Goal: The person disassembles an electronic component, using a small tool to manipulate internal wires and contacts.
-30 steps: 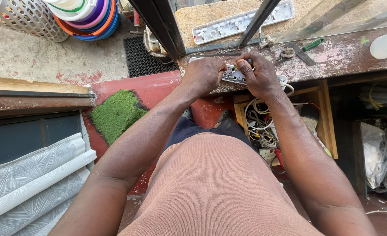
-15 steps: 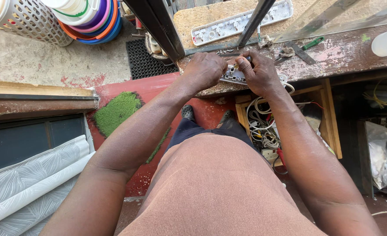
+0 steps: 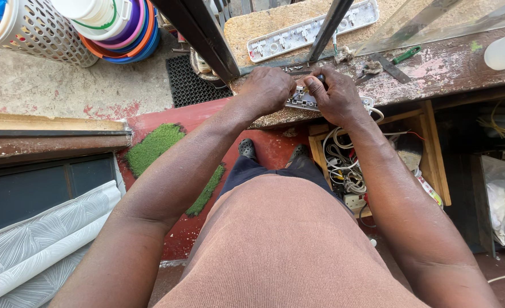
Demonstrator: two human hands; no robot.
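- Left hand [image 3: 268, 90] and right hand [image 3: 337, 97] together, clamped on opened power strip [image 3: 301, 100] at worn bench edge [image 3: 435, 68].
- Risk: strip slipping off the edge into wire-filled drawer [image 3: 435, 154] below.

white perforated basket [image 3: 33, 31], stacked plastic basins [image 3: 121, 28], green turf scrap [image 3: 152, 148] (floor), wooden drawer [image 3: 435, 157] of cables

Grey socket strip [image 3: 301, 100] flat on workbench [image 3: 435, 68]

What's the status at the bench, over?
Both hands, left and right, gripping opened power strip at bench edge. Green-handled screwdriver lies nearby. Nothing obstructing.
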